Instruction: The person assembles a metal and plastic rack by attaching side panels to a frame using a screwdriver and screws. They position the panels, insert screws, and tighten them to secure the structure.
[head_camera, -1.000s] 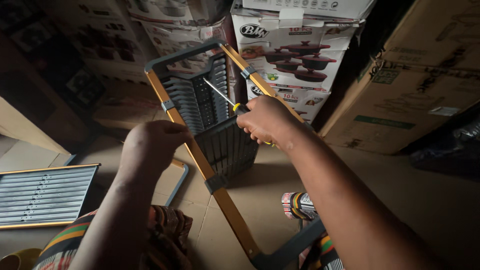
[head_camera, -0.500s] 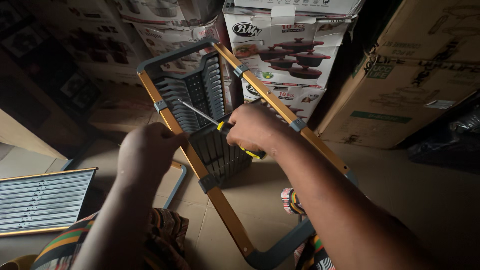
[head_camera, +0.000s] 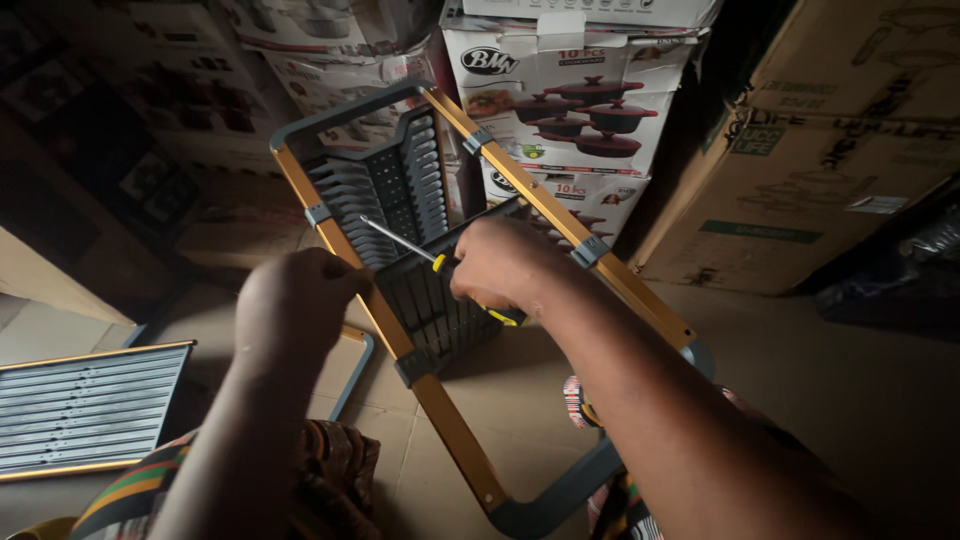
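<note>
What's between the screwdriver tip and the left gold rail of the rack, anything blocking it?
Nothing visible blocks it. The screwdriver, held in the right hand, points its shaft across the open dark slotted tray toward the gold rail. The left hand grips that rail lower down, below the tip's line.

The rack frame (head_camera: 520, 330) stands tilted in the middle of the floor, its slotted tray (head_camera: 400, 200) set between its two side rails; the left hand (head_camera: 295, 300) grips the left rail, and the right hand (head_camera: 500, 265) sits over the tray, holding a screwdriver (head_camera: 400, 240) that points up and left. A flat slatted panel (head_camera: 85, 410) lies on the floor at the far left; stacked cookware boxes (head_camera: 570, 100) stand behind the frame, with large cartons (head_camera: 820, 150) to the right.
</note>
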